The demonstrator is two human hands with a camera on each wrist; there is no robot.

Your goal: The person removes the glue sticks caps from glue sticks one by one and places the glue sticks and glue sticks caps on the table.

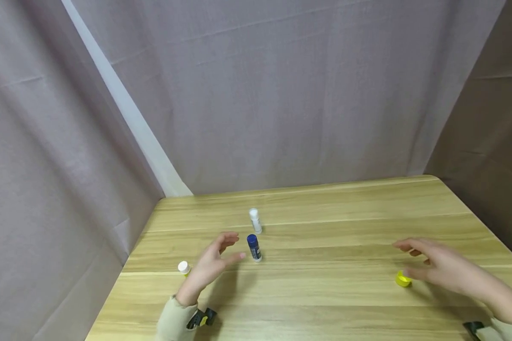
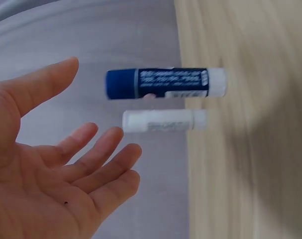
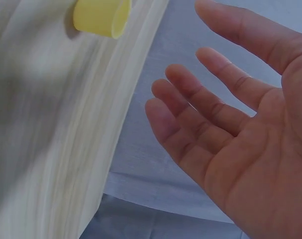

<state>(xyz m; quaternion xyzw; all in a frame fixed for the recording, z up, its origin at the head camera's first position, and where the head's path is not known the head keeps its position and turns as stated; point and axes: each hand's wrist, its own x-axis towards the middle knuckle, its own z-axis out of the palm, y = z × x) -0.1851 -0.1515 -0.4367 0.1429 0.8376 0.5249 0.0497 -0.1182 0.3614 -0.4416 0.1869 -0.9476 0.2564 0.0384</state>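
- Left hand [image 1: 211, 265]: nearest, just left of the blue-capped tube [image 1: 254, 248]; thumb and fingers are spread, grasping nothing. A pale sleeve [image 1: 175, 319] and a dark wrist strap [image 1: 201, 318] show at its wrist.
- Right hand [image 1: 445, 270]: well to the right of the blue-capped tube, fingers loosely bent, likewise holding nothing.
- Yellow cup [image 1: 401, 281]: small, well right of the blue-capped tube, beside the right thumb (the head view overlaps them; the right wrist view shows them apart).
- White-capped container [image 1: 184, 267]: left of the blue-capped tube, past the left hand, which hides most of its yellow body.
- The blue-capped tube itself: upright on the wooden table [image 1: 307, 293], with white lettering on a dark label and a white base. The left wrist view shows it clear of the fingers.
- White tube [image 1: 255, 221]: upright, just beyond the blue-capped tube, not touching it.
- Grey curtain [image 1: 281, 104]: farthest, behind the blue-capped tube and the table's far edge.
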